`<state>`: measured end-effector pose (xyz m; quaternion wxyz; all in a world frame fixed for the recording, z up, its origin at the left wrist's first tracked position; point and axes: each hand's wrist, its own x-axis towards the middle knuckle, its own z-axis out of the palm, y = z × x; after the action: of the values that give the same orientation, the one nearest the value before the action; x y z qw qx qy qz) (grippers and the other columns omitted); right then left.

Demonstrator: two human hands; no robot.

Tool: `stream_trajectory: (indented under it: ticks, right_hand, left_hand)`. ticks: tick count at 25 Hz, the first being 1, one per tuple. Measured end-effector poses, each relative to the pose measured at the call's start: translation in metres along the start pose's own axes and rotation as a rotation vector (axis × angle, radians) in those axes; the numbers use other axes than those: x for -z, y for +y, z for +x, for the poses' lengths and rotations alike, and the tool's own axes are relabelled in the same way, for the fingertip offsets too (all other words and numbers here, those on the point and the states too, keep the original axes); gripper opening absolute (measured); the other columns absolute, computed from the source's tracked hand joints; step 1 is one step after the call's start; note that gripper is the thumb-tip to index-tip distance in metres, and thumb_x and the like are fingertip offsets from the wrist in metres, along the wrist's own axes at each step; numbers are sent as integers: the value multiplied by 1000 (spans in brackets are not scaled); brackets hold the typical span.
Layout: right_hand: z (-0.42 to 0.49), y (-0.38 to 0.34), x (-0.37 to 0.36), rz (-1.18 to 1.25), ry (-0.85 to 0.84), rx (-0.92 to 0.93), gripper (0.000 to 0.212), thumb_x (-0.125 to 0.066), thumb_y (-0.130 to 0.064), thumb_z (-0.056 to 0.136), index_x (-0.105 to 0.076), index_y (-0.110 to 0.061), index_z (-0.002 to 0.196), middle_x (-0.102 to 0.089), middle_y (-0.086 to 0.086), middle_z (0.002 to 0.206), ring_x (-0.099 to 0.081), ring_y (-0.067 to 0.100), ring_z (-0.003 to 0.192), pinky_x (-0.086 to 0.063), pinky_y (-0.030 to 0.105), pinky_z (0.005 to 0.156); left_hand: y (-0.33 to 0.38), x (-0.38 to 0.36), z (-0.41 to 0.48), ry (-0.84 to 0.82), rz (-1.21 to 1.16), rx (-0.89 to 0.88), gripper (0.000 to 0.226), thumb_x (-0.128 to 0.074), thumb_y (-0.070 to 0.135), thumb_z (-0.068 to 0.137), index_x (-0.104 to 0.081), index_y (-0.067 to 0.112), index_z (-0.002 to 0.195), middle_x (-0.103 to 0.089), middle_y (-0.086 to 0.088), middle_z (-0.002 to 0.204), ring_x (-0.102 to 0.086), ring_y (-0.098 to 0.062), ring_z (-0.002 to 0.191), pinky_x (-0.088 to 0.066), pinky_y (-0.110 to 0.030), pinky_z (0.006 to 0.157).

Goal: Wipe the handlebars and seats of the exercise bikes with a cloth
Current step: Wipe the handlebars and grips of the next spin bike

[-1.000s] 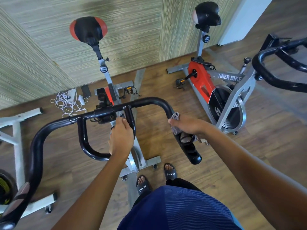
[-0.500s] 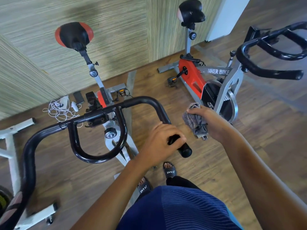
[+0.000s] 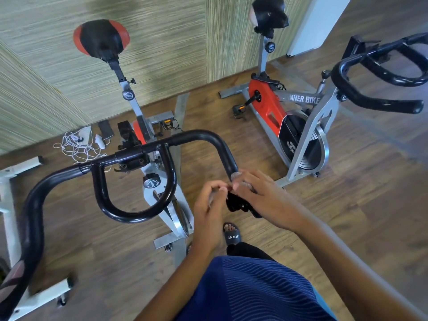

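Brown wood-plank floor [image 3: 347, 205]; greenish striped wall [image 3: 162, 54]; white panel [image 3: 308, 24] beyond

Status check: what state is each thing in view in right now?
near handlebar: right grip covered, rest bare.
right hand: wrapped over that grip.
cloth: bunched under the right hand, against the grip.
left hand: fingers curled beside the grip; hold unclear.
red-black seat: no hand on it.
second bike's handlebar: no hand on it.

Two seats [image 3: 101, 38] [image 3: 268, 12] sit at eleven and one o'clock. Two handlebars [image 3: 201, 135] [image 3: 379, 104], two hands [image 3: 208, 205] [image 3: 266, 198] and one cloth [image 3: 236, 175] show.
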<state>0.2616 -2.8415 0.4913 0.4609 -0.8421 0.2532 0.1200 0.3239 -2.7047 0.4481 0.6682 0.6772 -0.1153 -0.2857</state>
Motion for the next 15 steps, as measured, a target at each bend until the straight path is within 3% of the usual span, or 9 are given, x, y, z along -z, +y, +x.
stream_trajectory:
  ticks: [3, 5, 7, 10, 12, 15]
  right_hand:
    - [4, -7, -2, -246, -101, 20, 39, -35, -31, 108, -44, -22, 145, -26, -8, 158, -4, 0, 145, -5, 25, 117]
    - [19, -13, 0, -196, -215, -92, 56, -32, -37, 108, -11, -27, 159, 3, -9, 166, 15, 14, 152, 3, 33, 120]
    - [28, -10, 4, -145, -271, -162, 66, -31, -46, 106, 5, -32, 159, 13, -10, 166, 15, 22, 153, 0, 44, 123]
    - [15, -3, 2, -269, -317, -159, 67, -31, -47, 106, 8, -32, 158, 8, -12, 165, 1, 25, 154, -15, 48, 122]
    - [15, -7, 0, -319, -307, -195, 68, -31, -42, 107, 11, -29, 158, 14, -6, 165, 6, 28, 154, -13, 47, 122]
    - [35, -28, 0, -310, -330, -244, 67, -30, -40, 108, 13, -27, 158, 21, -2, 165, 15, 29, 152, -7, 47, 121]
  left_hand:
    - [4, 17, 20, 248, 327, -137, 11, -56, 12, 98, -64, 19, 95, -63, 8, 96, -59, -7, 95, -45, -24, 82]
    - [3, 40, 47, 409, 625, -229, 11, -59, 16, 95, -61, 19, 105, -57, 5, 108, -52, -16, 107, -38, -29, 91]
    - [0, 58, 71, 499, 837, -121, 37, -60, 26, 94, -52, 15, 128, -49, -5, 128, -42, -25, 122, -31, -34, 99]
    - [-3, 63, 86, 427, 905, 147, 73, -49, 42, 100, -15, 9, 156, -34, -14, 151, -32, -33, 137, -34, -51, 108]
    - [-5, 58, 90, 342, 928, 220, 77, -36, 46, 103, 4, 10, 158, -33, -14, 155, -30, -34, 141, -33, -56, 110]
    - [-2, 56, 92, 314, 984, 221, 74, -31, 41, 106, 14, 11, 156, -44, -12, 150, -41, -34, 136, -36, -56, 108]
